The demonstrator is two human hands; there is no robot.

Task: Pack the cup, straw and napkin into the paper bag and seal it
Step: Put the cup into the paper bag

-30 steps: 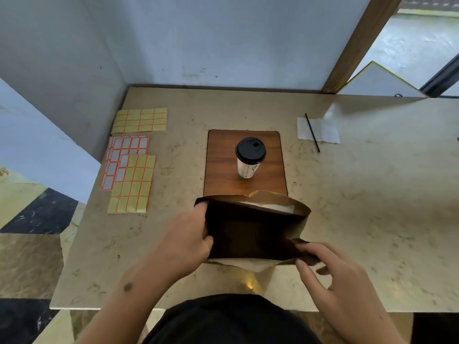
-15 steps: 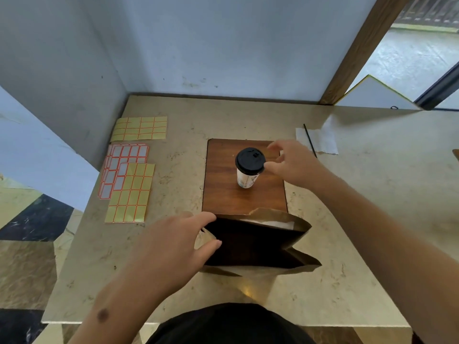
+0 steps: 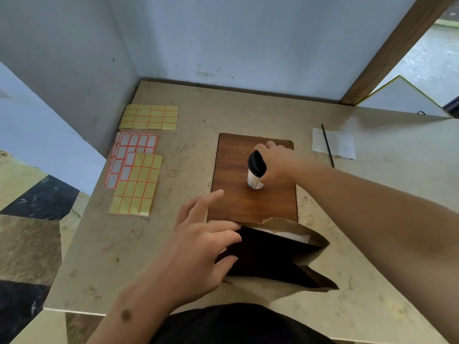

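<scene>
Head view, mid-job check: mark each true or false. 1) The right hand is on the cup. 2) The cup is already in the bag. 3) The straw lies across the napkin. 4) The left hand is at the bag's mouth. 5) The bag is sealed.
1) True: the right hand grips the cup, which tilts on the wooden board.
2) False: the cup is over the board, outside the paper bag.
3) True: the black straw lies across the white napkin.
4) True: the left hand is at the bag's open edge.
5) False: the bag's mouth gapes open.
</scene>
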